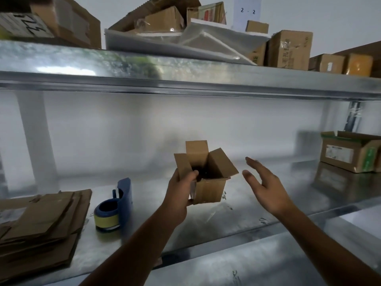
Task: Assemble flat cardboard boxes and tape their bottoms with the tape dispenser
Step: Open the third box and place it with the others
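In the left hand (179, 195), a small cardboard box (208, 190), gripped at its left wall with the thumb hooked over the rim and the fingers curled round the lower corner. Held upright over the metal shelf (257, 209), seemingly lifted off its surface, with the top flaps standing open and the dark inside showing. Just right of the box, the right hand (266, 188), spread wide with straight fingers, palm turned toward the box, holding nothing and apart from the cardboard.

Left of the held box, on the shelf surface, a blue tape dispenser (115, 209) carrying a yellowish roll. Further left, near the dispenser, a stack of flat cardboard boxes (39, 223), loosely piled with uneven edges, running out of view at the left.

Far right on the same shelf, well apart from both hands, an open carton (350, 153) with green print and a pale label on its side, flaps up. Behind it all, a pale back wall.

Overhead, an upper shelf (185, 75) of shiny metal, loaded with more cartons (288, 48) and a clear plastic sheet (185, 42) draped among them. At top left, a box with black handwriting (22, 24). At top centre, a paper slip (247, 11) reading 2 - 2.
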`<state>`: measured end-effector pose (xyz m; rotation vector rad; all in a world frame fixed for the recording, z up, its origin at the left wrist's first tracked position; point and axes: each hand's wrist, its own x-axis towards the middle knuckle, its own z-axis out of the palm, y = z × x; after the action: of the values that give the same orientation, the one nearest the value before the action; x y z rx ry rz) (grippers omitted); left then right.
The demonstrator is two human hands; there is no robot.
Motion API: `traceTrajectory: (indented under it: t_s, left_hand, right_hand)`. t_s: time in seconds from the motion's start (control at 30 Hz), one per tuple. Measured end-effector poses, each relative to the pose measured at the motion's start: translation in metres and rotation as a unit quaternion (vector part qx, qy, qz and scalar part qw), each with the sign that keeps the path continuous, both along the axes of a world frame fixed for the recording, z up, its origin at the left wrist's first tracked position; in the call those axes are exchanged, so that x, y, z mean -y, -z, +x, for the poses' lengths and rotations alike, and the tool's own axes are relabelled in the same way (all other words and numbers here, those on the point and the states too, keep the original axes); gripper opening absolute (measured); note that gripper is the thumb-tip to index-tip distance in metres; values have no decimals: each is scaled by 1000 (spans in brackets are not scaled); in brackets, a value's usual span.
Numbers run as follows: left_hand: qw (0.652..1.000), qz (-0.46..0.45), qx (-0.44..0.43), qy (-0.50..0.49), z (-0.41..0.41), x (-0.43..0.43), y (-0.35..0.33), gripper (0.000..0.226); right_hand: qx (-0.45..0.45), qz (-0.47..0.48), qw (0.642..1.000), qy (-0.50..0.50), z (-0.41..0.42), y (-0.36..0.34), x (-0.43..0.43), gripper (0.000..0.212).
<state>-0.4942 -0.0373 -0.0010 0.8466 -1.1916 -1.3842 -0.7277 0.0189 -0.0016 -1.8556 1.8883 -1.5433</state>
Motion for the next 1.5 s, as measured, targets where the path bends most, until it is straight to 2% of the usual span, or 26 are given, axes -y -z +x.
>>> traceTrajectory:
  t_s: [0.07, 0.17, 0.27, 0.4, 0.63, 0.83, 0.97, 1.33, 1.5]
  left_hand:
    - [1000, 11, 0, 8, -20, 0, -2, 36]
    - [1000, 7, 8, 18, -59, -6, -5, 35]
    - [1000, 1, 20, 13, -106, -18, -9, 24]
    - [1000, -4, 24, 6, -178, -34, -13, 21]
    - [998, 7, 23, 50, -326, -65, -13, 13]
    - [995, 56, 4, 81, -436, -88, -9, 18]
    - [993, 91, 5, 77, -487, -82, -4, 35]
    - [989, 125, 32, 76, -608, 27, 0, 40]
    - [988, 136, 8, 78, -659, 81, 3, 38]
  right_hand:
    - [-82, 10, 995, 55, -27, 4, -9, 56]
    - [-145, 37, 985, 82, -66, 6, -29, 58]
    - [-156, 45, 981, 104, -109, 1, -55, 57]
    - [-162, 53, 978, 124, -172, -6, -99, 56]
    - [-222, 62, 960, 161, -301, -7, -168, 55]
    - [-264, 79, 945, 175, -394, 8, -187, 63]
    - [-259, 101, 945, 173, -439, 18, -179, 61]
    - [-215, 133, 953, 168, -552, 30, -68, 54]
    - [-178, 175, 957, 148, -600, 28, -12, 55]
